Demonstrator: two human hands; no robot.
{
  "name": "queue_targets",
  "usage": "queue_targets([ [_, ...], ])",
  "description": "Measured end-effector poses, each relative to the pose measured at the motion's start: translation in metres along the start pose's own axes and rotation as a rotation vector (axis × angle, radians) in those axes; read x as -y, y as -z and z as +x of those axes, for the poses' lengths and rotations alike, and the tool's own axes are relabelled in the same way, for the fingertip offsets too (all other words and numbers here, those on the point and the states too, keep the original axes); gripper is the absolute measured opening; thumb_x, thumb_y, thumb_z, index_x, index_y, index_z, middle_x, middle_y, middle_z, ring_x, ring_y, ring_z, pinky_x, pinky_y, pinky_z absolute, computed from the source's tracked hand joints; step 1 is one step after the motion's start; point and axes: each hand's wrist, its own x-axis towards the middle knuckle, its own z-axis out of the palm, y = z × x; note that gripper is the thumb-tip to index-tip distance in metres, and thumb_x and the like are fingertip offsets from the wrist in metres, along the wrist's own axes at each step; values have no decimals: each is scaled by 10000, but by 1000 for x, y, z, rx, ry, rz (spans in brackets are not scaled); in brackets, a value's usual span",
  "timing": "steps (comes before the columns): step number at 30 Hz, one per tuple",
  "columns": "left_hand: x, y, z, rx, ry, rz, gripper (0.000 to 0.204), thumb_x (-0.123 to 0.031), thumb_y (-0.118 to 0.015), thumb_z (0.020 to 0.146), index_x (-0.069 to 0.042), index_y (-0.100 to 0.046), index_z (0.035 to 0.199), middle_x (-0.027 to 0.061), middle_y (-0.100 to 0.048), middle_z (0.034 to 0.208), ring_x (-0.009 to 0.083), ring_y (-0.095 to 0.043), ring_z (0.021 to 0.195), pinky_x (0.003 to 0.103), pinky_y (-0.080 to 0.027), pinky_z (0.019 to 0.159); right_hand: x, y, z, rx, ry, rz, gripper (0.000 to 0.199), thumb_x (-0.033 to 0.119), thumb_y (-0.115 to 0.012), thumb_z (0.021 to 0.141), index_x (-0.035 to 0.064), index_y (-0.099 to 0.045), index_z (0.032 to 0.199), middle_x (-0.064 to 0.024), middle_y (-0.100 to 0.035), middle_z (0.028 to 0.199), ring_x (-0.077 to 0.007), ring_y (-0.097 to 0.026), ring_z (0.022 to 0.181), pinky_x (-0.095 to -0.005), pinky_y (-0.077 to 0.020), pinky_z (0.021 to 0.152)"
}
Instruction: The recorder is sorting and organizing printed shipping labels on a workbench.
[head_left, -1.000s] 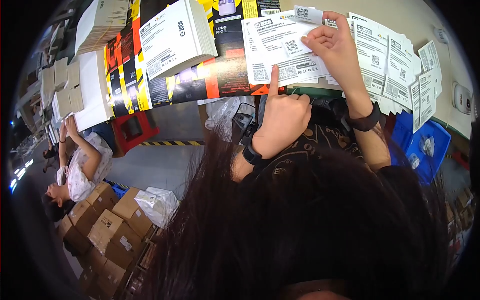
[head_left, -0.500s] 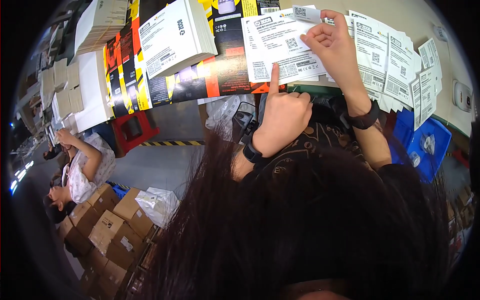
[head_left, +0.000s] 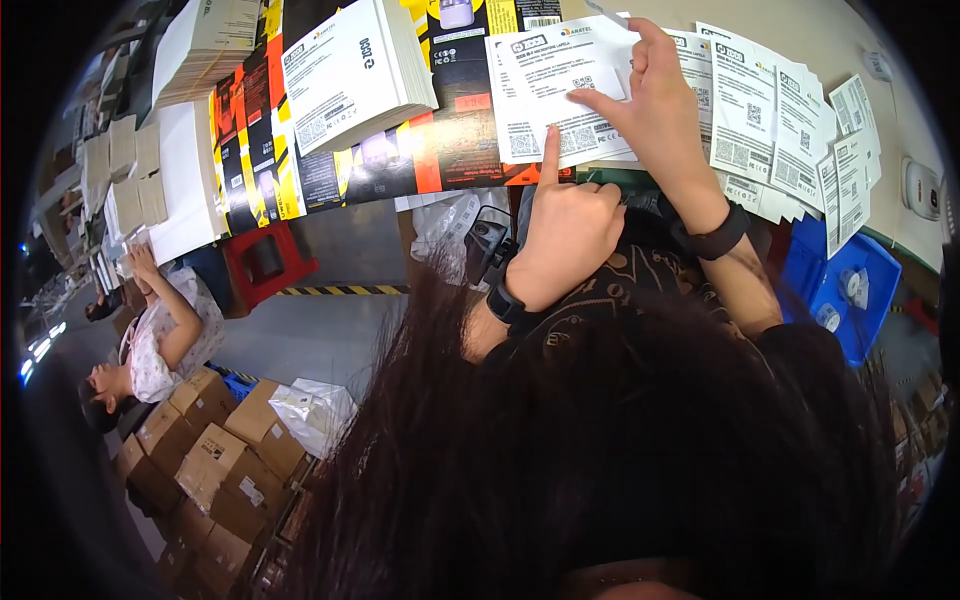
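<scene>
We pin the white sheet with our left hand, index fingertip pressed near its near edge and the other fingers curled in holding nothing, while our right hand keeps a pinching grip on a small label above the sheet's far right corner; it seems best to hold that fingertip firm so the sheet cannot slide as the label is worked. The sheet lies on the tabletop close to its near edge, with a leaflet stack to the left and more sheets crowding the right, so free room is mostly at the far side.

White booklet stack lies left of label sheets.
</scene>
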Motion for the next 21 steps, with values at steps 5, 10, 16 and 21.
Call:
queue_targets([
  [5,1,-2,-1,-4,-11,24,175,-134,-632,714,-60,-538,587,87,-527,491,253,-560,480,497,-126,1098,-7,-10,1,-225,265,-61,639,238,-757,698,83,-405,1208,-67,-510,910,-201,-569,661,-323,-488,585],
  [10,3,-4,-2,4,-20,66,201,-158,-652,717,-84,-517,586,64,-514,483,247,-555,477,490,-109,1101,-17,-9,-1,-75,164,-101,562,161,-699,751,139,-407,1231,-101,-486,957,-263,-575,771,-349,-489,646],
  [16,2,-5,-2,3,-6,40,180,-144,-637,714,-60,-540,588,80,-525,488,247,-561,481,495,-116,1100,-10,4,-4,12,220,104,554,118,-684,760,149,-414,1242,-115,-468,955,-257,-549,816,-347,-474,702],
  [21,1,1,-2,25,-2,-15,151,-116,-620,707,-27,-586,590,106,-556,512,255,-572,496,512,-136,1095,-3,13,-6,101,148,91,567,96,-682,759,109,-404,1254,-99,-469,945,-235,-536,813,-319,-467,716],
])
